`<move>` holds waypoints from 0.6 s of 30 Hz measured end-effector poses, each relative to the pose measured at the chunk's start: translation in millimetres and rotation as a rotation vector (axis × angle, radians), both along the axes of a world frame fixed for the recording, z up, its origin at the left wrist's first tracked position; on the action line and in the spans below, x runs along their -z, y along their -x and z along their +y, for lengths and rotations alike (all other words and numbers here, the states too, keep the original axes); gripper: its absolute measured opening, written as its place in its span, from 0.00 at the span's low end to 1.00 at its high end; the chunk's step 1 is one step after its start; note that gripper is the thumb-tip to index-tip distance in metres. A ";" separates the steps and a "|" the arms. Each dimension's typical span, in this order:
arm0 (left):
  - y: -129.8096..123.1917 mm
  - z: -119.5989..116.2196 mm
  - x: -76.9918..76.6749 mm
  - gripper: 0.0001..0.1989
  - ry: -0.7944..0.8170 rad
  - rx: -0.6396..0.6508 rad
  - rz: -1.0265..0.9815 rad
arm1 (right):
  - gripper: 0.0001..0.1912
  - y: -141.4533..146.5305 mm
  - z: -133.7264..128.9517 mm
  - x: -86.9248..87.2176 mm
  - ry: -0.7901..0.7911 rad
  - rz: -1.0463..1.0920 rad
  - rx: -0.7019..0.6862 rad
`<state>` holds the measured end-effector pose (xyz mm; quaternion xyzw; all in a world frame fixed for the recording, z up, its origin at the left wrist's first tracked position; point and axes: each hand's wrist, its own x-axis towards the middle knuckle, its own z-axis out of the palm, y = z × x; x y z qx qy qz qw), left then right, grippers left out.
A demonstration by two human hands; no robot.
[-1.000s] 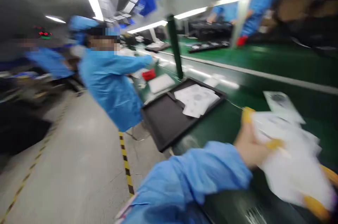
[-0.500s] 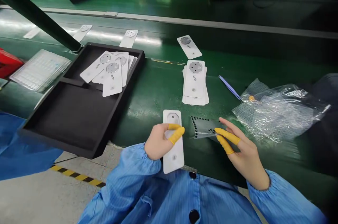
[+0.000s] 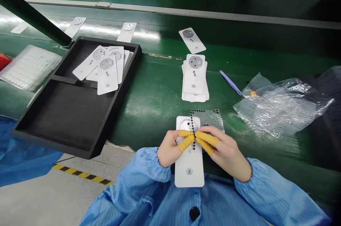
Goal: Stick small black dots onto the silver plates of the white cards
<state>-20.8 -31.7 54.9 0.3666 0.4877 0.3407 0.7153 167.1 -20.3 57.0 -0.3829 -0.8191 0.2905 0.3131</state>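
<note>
Both hands wear yellow finger covers and meet over a white panel [image 3: 189, 169] with a round camera ring at its top. My left hand [image 3: 176, 144] has thumb and finger pinched at a clear sheet dotted with black dots [image 3: 211, 117]; what its fingertips hold is too small to tell. My right hand [image 3: 223, 148] pinches the edge of that dotted sheet, fingertips touching those of the left. The sheet overlaps the panel's upper right. Beyond lies a stack of similar white panels [image 3: 194, 77], with a single panel [image 3: 192, 40] behind it.
A black tray [image 3: 106, 126] with several white panels stands at the left. Purple tweezers [image 3: 231, 83] and crumpled clear plastic [image 3: 282, 109] lie at the right. Clear trays [image 3: 30, 68] are at the far left. Other panels [image 3: 127, 33] lie behind the black tray.
The dotted sheet has moved left over the panel with my right hand. My left hand and the panel have shifted slightly right, and both hands' fingertips now meet. The view has tilted down a little.
</note>
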 end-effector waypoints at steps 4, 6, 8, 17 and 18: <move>2.0 -4.2 5.5 0.13 -0.170 0.016 0.153 | 0.17 4.9 2.8 5.3 0.051 0.012 -0.040; 2.4 -6.5 8.2 0.09 -0.297 0.037 0.315 | 0.17 4.1 4.0 6.1 0.065 0.029 -0.067; 2.1 -7.9 9.9 0.09 -0.382 0.068 0.428 | 0.16 3.7 4.4 8.0 0.059 0.036 -0.069; 1.8 -3.2 12.4 0.11 -0.506 0.123 0.612 | 0.19 6.5 -1.3 36.1 -0.183 0.007 -0.044; 2.0 -3.2 12.9 0.11 -0.516 0.124 0.618 | 0.19 6.9 -2.1 37.6 -0.179 0.011 -0.042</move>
